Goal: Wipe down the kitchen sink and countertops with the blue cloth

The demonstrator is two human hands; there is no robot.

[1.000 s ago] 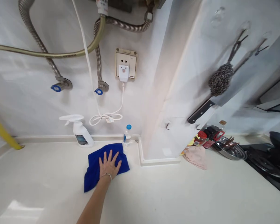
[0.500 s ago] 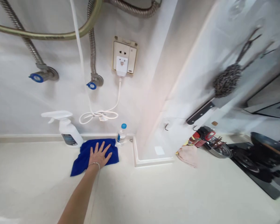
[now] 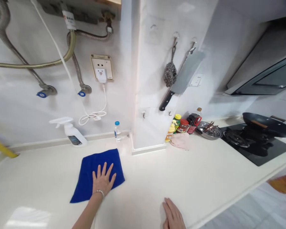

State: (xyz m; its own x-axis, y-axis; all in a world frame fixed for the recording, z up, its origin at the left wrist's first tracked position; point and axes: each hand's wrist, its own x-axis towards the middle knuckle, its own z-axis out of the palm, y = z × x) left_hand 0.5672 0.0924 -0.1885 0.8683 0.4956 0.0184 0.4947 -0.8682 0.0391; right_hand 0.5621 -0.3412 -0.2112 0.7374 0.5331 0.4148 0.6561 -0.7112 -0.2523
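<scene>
My left hand (image 3: 103,182), with a bracelet at the wrist, lies palm down on a blue cloth (image 3: 87,176). Its fingers are spread. The cloth is flat on the white countertop (image 3: 138,184). At the bottom of the view, my right hand (image 3: 173,216) rests by the counter with its fingers stretched out and nothing in it. Behind the cloth, near the wall, stand a white spray bottle (image 3: 73,133) and a small clear bottle with a blue cap (image 3: 117,132).
A wall pillar (image 3: 150,133) juts onto the counter; a cleaver (image 3: 184,76) and a scrubber (image 3: 170,74) hang from it. Beyond are a pink cloth (image 3: 180,141), condiment bottles (image 3: 177,122), a metal bowl (image 3: 211,135) and a wok (image 3: 267,122) on the stove. A yellow pipe (image 3: 2,146) is at left.
My left hand has drawn the blue cloth away from the wall, toward me, and it lies flatter. My right hand has come into view. The camera has turned to the right.
</scene>
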